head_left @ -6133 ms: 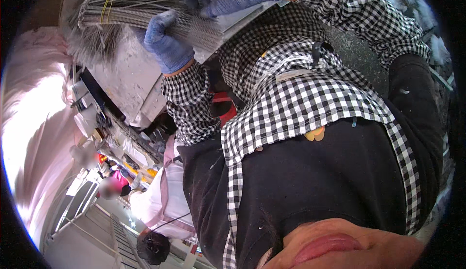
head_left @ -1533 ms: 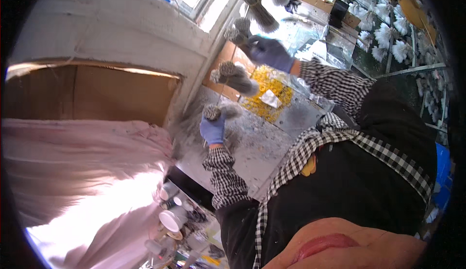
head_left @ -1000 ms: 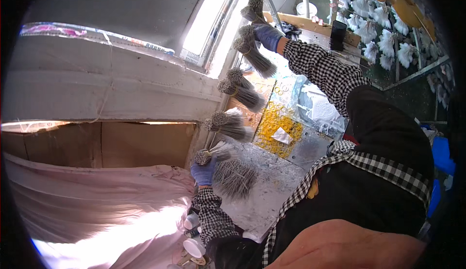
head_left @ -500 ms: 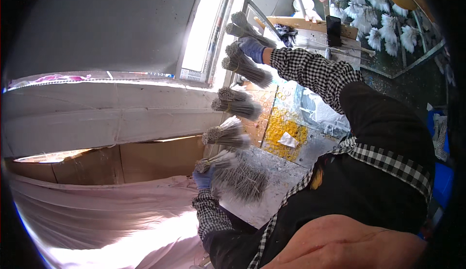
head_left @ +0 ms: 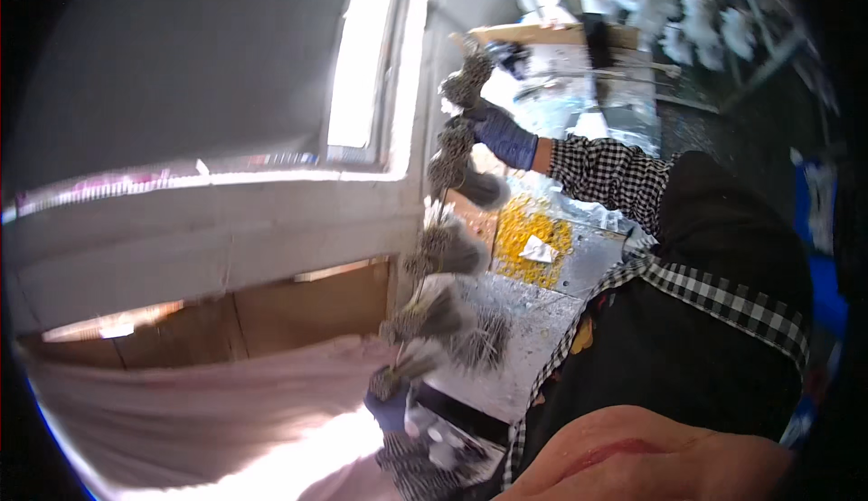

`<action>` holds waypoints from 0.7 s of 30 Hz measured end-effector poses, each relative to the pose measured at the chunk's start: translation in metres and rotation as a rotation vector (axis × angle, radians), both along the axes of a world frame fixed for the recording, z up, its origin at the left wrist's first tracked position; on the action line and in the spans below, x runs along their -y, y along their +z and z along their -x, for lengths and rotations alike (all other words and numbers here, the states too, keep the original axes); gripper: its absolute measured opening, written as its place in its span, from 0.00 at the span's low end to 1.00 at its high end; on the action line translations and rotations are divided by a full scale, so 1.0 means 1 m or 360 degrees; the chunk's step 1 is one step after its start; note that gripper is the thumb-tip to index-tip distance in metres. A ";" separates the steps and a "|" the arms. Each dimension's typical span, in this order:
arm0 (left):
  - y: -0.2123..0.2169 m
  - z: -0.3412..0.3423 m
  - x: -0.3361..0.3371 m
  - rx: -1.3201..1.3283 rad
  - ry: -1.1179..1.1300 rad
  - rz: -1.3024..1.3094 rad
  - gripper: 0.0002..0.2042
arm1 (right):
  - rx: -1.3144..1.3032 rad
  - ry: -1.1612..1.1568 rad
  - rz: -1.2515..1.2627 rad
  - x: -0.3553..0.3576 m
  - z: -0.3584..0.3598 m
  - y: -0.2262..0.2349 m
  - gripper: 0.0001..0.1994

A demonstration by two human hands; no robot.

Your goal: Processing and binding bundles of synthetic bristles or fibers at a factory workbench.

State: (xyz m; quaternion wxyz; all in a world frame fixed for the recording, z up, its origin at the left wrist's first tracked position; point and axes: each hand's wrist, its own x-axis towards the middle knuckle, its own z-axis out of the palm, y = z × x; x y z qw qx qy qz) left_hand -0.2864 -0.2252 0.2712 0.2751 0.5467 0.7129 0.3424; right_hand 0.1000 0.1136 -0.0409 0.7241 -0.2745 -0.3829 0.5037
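A long string of grey bristle bundles (head_left: 443,230) ran in a slanted line between the person's two gloved hands, held up in front of a pale wall and a bright window (head_left: 362,76). The string carried several separate tufts, each a tight grey-green knot at the line with darker, finer strands fanning out to the lower right. The tufts sat one after another, close but mostly apart; the lowest ones looked looser and more splayed than the upper ones.

The right hand (head_left: 502,135), in a blue glove on a checked black-and-white sleeve, was raised at the upper end, its fingers closed around the string just beside the third tuft from the top. The left hand (head_left: 391,406), also in a blue glove, gripped the bottom end, low in the frame; its fingers were largely hidden, so how tightly they closed could not be told.

Below the string lay a grey speckled worktop (head_left: 515,338) with a patch of yellow bits (head_left: 529,234) and a crumpled white scrap (head_left: 540,250). A pale pink cloth (head_left: 199,411) hung at lower left.
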 end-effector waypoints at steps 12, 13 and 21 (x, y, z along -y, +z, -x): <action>-0.084 -0.066 -0.167 -0.0784 -0.1062 0.0423 0.20 | 0.0997 -0.0793 0.0478 0.149 -0.200 -0.035 0.12; -0.099 -0.070 -0.194 -0.0765 -0.1102 0.0398 0.20 | 0.0534 -0.0721 0.0671 0.149 -0.204 -0.025 0.12; -0.197 -0.149 -0.341 -0.0461 -0.1571 0.0293 0.26 | 0.0277 -0.1137 0.0787 0.193 -0.291 -0.037 0.09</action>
